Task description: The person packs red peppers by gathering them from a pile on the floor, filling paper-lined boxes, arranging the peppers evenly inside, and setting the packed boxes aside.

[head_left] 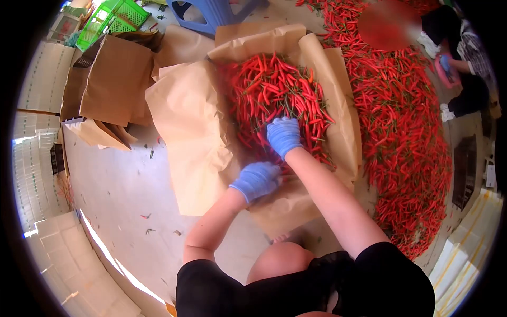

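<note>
In the head view, a heap of red chili peppers with green stems fills a container lined with brown paper. My right hand, in a blue knit glove, rests among the peppers near the middle. Its fingers curl down into them, and the tips are hidden. My left hand, gloved the same way, is lower left at the near edge of the heap, beside the paper. Motion blurs its fingers, so their grip cannot be made out. The peppers close to the left hand are blurred too.
Loose red chilies cover the floor at right. Another person's blue-gloved hand is near a pink container. Folded cardboard, a green crate and a blue stool stand behind. White boxes are lower right.
</note>
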{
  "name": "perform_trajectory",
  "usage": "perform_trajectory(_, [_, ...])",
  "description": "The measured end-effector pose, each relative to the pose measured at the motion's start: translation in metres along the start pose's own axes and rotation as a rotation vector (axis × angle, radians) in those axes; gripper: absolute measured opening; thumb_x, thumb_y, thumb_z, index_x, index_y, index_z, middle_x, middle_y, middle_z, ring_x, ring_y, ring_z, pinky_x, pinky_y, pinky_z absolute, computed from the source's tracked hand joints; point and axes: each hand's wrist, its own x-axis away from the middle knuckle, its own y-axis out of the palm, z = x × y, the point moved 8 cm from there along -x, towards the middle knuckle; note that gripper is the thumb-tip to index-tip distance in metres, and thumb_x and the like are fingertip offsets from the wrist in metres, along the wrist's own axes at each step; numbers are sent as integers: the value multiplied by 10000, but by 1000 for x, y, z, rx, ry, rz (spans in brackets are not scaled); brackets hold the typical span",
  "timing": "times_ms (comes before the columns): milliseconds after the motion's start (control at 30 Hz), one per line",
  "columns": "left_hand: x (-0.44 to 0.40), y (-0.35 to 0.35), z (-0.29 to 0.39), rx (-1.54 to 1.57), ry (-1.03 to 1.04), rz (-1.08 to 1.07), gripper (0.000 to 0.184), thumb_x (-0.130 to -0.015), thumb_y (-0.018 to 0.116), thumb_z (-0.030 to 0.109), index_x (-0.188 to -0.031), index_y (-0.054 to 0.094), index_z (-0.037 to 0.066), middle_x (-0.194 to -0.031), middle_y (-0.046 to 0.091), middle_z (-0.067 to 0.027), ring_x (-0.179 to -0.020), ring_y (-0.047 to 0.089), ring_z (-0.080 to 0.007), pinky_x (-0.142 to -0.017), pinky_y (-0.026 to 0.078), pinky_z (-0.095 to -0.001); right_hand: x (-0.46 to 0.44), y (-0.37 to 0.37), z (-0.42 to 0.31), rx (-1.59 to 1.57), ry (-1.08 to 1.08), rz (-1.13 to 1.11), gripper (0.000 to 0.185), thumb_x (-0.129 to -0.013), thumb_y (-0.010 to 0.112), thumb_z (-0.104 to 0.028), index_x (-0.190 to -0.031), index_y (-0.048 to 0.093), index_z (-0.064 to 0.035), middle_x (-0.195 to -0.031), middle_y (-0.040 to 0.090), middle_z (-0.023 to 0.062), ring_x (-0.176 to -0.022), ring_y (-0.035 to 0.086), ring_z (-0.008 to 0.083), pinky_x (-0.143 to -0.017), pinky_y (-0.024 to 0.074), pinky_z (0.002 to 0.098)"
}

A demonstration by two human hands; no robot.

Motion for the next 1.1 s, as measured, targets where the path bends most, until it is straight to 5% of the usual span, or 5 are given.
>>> perform_trajectory(133, [7,38,13,70,73,-75,223,-807,519,235,-938,608,76,-856,615,-163,-791,587,-350,-721,473,-438,14,-22,25,-699,135,77,125,-758,622,-188,-778,654,-68,-817,598,84,-785,583,225,-719,452,380])
perform_trajectory(300, [17,-12,-14,119,-136,514,166,-809,551,195,-928,617,100,-825,614,-126,-764,590,-321,-686,485,-425,59,-52,81,-1528,197,126,89,-822,631,-108,-879,602,-47,-799,568,-41,-726,495,49,-660,428,208])
perform_trajectory(567, [-56,-59,-64,-252,-423,474,378,-748,653,302,-1049,565,92,-968,568,-132,-826,595,-301,-702,487,-414,166,-104,157,-1340,418,127,83,-811,631,-92,-863,596,-37,-778,530,-54,-704,456,38,-656,395,187])
perform_trajectory(800, [-47,-71,-74,128,-191,875,197,-806,630,184,-977,652,89,-865,618,-111,-757,601,-278,-693,480,-329,229,-76,198,-1399,666,196,107,-808,642,-110,-884,609,-43,-756,525,-45,-699,462,41,-657,396,192])
perform_trajectory(1100, [-47,-77,-69,-232,-354,726,201,-856,567,235,-982,631,92,-913,641,-124,-808,615,-290,-710,491,-367,254,-51,214,-1410,791,212,140,-813,653,-138,-910,605,-49,-788,553,-26,-717,496,59,-680,418,203])
